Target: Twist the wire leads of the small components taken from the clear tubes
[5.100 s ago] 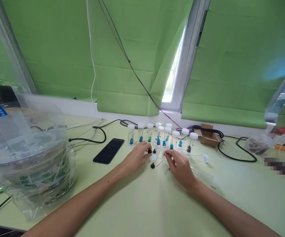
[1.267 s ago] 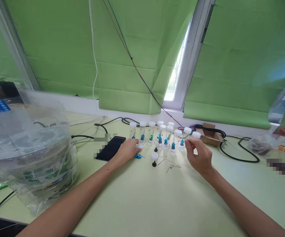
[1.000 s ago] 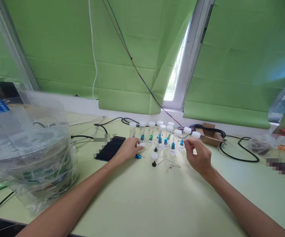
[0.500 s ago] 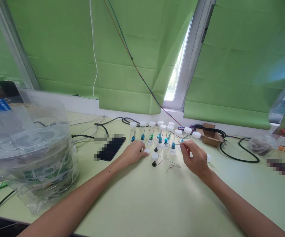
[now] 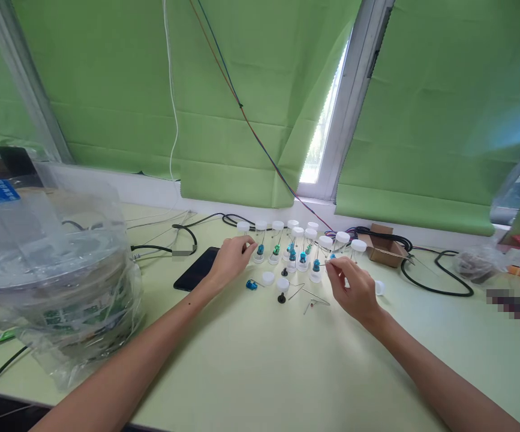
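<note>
My left hand (image 5: 234,259), fingers curled together, is at the leftmost clear vial with a white cap (image 5: 243,227). It covers the vial's lower part, and I cannot see what its fingertips hold. My right hand (image 5: 352,287) pinches a thin metal rod (image 5: 324,264), just right of a capped vial (image 5: 316,267) with a blue-green piece inside. Several similar vials (image 5: 292,255) stand upright between my hands. In front of them lie a blue part with a thin wire (image 5: 251,285), a white cap (image 5: 268,278), a black-based piece (image 5: 282,297) and loose thin metal rods (image 5: 316,295).
A black phone (image 5: 197,270) lies beside my left forearm. On the left stands a large plastic-wrapped spool (image 5: 53,294). Behind the vials are black cables (image 5: 233,220) and a small open cardboard box (image 5: 385,249). Another white cap (image 5: 379,288) is right of my right hand.
My left hand has moved left and up from the white cap to the leftmost vial, uncovering the blue part. My right hand has barely moved, still pinching the rod.
</note>
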Demonstrator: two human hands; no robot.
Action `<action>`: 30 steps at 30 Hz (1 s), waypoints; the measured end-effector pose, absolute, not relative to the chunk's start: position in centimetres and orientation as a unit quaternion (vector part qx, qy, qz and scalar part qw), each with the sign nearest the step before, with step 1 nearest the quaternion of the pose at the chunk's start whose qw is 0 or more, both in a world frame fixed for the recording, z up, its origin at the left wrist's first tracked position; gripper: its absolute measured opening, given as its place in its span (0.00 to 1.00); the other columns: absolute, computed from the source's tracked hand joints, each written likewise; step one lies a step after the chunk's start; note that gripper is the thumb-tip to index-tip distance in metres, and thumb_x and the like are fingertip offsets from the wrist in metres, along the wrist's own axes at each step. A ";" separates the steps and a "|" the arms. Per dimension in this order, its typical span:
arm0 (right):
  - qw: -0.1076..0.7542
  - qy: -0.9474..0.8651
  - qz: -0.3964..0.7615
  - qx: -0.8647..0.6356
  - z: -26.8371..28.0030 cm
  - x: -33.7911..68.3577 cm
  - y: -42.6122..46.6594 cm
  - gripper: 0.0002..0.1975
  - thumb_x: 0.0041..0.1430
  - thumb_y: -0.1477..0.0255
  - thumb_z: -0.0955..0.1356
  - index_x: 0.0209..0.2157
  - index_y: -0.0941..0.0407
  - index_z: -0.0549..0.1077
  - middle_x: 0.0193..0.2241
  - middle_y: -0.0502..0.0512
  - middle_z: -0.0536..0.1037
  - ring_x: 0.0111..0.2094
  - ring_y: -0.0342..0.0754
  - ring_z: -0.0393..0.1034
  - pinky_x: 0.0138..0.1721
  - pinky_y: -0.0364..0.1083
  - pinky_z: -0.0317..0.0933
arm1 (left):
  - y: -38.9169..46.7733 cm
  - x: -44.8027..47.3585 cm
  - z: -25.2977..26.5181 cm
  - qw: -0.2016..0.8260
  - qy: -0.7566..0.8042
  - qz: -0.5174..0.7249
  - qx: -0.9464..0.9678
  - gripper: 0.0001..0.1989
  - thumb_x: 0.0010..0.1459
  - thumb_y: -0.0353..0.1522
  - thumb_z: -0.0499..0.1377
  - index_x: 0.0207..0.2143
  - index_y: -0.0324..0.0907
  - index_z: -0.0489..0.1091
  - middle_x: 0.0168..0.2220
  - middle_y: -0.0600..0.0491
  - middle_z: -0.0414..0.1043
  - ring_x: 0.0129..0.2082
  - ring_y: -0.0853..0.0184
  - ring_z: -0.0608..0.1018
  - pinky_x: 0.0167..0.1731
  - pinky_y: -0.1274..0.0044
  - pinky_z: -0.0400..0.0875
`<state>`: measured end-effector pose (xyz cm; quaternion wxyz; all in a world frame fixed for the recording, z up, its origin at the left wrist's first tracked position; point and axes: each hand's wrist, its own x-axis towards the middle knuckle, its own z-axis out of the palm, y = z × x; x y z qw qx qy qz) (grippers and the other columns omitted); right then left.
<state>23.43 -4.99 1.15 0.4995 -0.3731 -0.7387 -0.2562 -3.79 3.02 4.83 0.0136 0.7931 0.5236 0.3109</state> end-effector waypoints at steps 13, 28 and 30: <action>0.488 -0.747 -0.252 -0.373 1.0 23.3 -5.0 0.04 0.63 0.76 0.63 0.34 0.56 0.68 0.22 0.48 0.67 0.19 0.39 0.55 0.23 0.40 0.52 | 3.4 -3.8 2.4 0.002 0.581 0.076 0.810 0.13 0.56 0.28 0.51 0.36 0.41 0.74 0.39 0.40 0.74 0.43 0.54 0.76 0.35 0.71 0.67; 0.480 -0.754 -0.248 -0.374 1.0 23.3 -5.0 0.03 0.62 0.77 0.63 0.35 0.55 0.68 0.22 0.47 0.66 0.19 0.39 0.55 0.22 0.40 0.51 | 3.4 -3.8 2.5 0.060 0.572 0.097 0.812 0.09 0.55 0.33 0.54 0.28 0.42 0.73 0.34 0.43 0.75 0.41 0.56 0.76 0.32 0.74 0.66; 0.479 -0.755 -0.248 -0.374 1.0 23.3 -5.0 0.03 0.62 0.76 0.63 0.34 0.55 0.68 0.22 0.47 0.66 0.19 0.39 0.55 0.21 0.40 0.51 | 3.5 -3.9 2.6 0.073 0.566 0.105 0.814 0.08 0.53 0.33 0.56 0.28 0.43 0.74 0.32 0.44 0.75 0.40 0.57 0.76 0.32 0.75 0.66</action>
